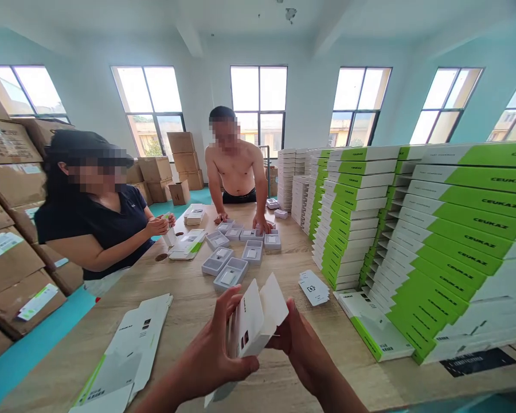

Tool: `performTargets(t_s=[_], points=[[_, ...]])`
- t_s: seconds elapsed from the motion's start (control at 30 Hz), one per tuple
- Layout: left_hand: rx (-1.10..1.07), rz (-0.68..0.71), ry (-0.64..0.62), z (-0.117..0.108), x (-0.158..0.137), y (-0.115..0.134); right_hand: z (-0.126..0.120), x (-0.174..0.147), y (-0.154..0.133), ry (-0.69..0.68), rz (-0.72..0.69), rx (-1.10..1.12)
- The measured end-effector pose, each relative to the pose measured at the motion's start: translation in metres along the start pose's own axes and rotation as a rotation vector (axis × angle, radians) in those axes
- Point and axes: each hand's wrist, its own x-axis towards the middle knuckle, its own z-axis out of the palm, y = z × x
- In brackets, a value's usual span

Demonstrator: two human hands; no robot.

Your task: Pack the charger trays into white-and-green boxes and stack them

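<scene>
Between my hands is a white carton [246, 321] with its end flaps standing open. My left hand [217, 338] wraps round its left side, thumb across the lower front. On the right, the fingers of my right hand [294, 338] pinch the carton's edge beside a raised flap [274, 301]; the fingertips are partly hidden behind it. Beyond the carton lie several pale trays [231, 273] with small white items inside. Flattened white-and-green cartons [126, 350] lie to the left of my left hand. Right of the trays is a small pile of printed cards [313, 288].
Tall stacks of white-and-green boxes [447, 246] line the table's right side, with one box [372, 324] lying flat before them. One person [98, 212] at the left handles a small carton; another person [236, 172] leans over the trays opposite. Brown cartons [8, 229] are piled far left.
</scene>
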Motion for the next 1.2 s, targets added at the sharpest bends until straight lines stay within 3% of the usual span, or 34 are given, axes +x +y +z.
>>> performTargets(t_s=[0.07,0.17,0.3,0.4,0.5,0.57,0.63,0.73,0.8,0.9,1.07,1.2], points=[[0.286,0.023,-0.053,-0.004,-0.004,0.008,0.003,-0.001,-0.014,-0.123,0.077,0.155],[0.521,0.142,-0.117,-0.009,-0.008,0.015,0.004,-0.002,-0.016,-0.173,0.109,0.238],[0.624,0.353,-0.047,-0.008,-0.01,0.006,0.005,-0.003,0.0,-0.189,0.156,0.307],[0.648,0.536,0.052,-0.001,-0.011,-0.002,0.008,-0.003,0.007,-0.215,0.181,0.279],[0.688,0.634,0.116,0.009,-0.012,0.0,0.011,0.0,0.007,-0.163,0.184,0.201],[0.731,0.657,0.156,0.014,-0.012,0.001,0.012,0.001,0.002,-0.099,0.13,-0.012],[0.713,0.665,0.204,0.015,-0.013,-0.001,0.011,0.0,-0.006,-0.059,-0.009,-0.334],[0.544,0.532,0.181,0.009,-0.018,-0.005,0.011,-0.005,-0.021,-0.13,-0.155,-0.651],[0.426,0.398,0.093,0.002,-0.022,-0.004,0.011,-0.01,-0.028,-0.198,-0.147,-0.708],[0.331,0.321,-0.04,-0.008,-0.023,0.008,0.011,-0.014,-0.031,-0.224,-0.158,-0.772],[0.382,0.32,-0.191,-0.022,-0.019,0.037,0.007,-0.013,-0.041,-0.267,-0.262,-0.952],[0.476,0.433,-0.18,-0.028,-0.021,0.049,0.001,-0.01,-0.062,-0.375,-0.379,-1.125]])
